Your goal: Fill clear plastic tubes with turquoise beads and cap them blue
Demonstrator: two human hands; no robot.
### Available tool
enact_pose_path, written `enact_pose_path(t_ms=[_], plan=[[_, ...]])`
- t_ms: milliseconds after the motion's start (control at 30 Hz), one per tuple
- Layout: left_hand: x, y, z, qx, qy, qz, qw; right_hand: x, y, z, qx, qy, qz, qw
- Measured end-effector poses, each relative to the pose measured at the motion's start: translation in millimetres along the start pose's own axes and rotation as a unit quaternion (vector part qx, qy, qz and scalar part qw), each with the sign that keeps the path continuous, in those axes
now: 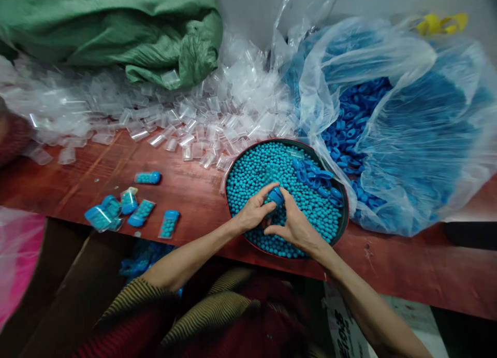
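My left hand (pixel 254 210) is closed in a pinch around a blue cap (pixel 276 195), which seems to sit on a small clear container mostly hidden by the fingers. My right hand (pixel 295 223) touches the same cap from the other side with its index finger, its thumb held out lower down. Both hands are over a round, dark tub (pixel 347 213) with a red rim. Small turquoise balls (pixel 256 163) fill it, and several loose blue caps (pixel 314 177) lie on them at the right.
Filled, blue-capped containers (pixel 169 224) lie on the red-brown table (pixel 116 166) at left. Clear empty containers (pixel 198 135) are heaped along the back, below a green sack (pixel 174 37). A translucent bag (pixel 427 125) of blue caps stands right of the tub. The table's front edge is near my lap.
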State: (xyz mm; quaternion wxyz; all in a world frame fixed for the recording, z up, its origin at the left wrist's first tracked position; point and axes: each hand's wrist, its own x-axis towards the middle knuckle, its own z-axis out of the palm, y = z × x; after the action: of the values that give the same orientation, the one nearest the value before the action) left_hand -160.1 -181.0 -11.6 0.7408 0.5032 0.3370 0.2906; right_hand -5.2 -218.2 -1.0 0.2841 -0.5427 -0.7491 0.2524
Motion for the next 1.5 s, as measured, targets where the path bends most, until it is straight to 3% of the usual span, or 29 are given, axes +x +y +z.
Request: enact_pose_path(t_ms=[100, 200, 367, 567, 733, 833, 967, 1200, 1300, 1367, 1433, 1500], plan=[[1.5, -3.7, -0.8, 0.023, 0.024, 0.046, 0.998, 0.4, -1.4, 8.9, -0.105, 0.028, -0.047, 0.993], [1.7, -5.3, -0.5, 0.049, 0.061, 0.097, 0.992, 3.5, -4.3, 11.3, -0.141, 0.059, -0.065, 0.986], [-1.5, -1.8, 0.6, 0.033, 0.061, 0.097, 0.993, 6.7, -10.1, 16.3, -0.175, 0.102, -0.073, 0.977], [-3.6, 2.2, 1.8, 0.035, 0.105, 0.08, 0.991, 12.9, -6.3, 26.4, -0.177, 0.126, -0.096, 0.971], [-1.5, 2.9, 2.6, 0.007, 0.072, 0.066, 0.995, 12.9, -1.2, 13.6, -0.057, 0.038, -0.039, 0.997], [-1.0, 4.2, 3.4, 0.015, 0.054, 0.058, 0.997, 10.4, -1.4, 8.5, -0.059, 0.014, -0.015, 0.998], [-3.4, 8.0, 4.7, 0.063, 0.097, 0.059, 0.992, 10.8, -4.0, 15.1, -0.135, 0.044, -0.04, 0.989], [-6.3, 8.0, 5.3, 0.116, 0.184, 0.081, 0.973, 20.8, -1.5, 24.0, -0.153, 0.029, -0.092, 0.983], [-3.0, 6.7, 4.8, 0.054, 0.131, 0.078, 0.987, 15.6, 1.7, 21.3, -0.129, 0.054, -0.071, 0.988], [-0.7, 5.4, 4.0, 0.001, 0.068, 0.038, 0.997, 10.1, 4.5, 16.6, -0.11, 0.056, -0.027, 0.992], [0.6, 3.9, 3.0, -0.018, 0.02, -0.017, 0.999, 5.9, 7.4, 9.2, -0.084, 0.039, 0.017, 0.996], [0.3, 3.0, 2.3, 0.0, 0.012, -0.046, 0.999, 4.4, 9.6, -0.6, -0.032, -0.001, 0.041, 0.999]])
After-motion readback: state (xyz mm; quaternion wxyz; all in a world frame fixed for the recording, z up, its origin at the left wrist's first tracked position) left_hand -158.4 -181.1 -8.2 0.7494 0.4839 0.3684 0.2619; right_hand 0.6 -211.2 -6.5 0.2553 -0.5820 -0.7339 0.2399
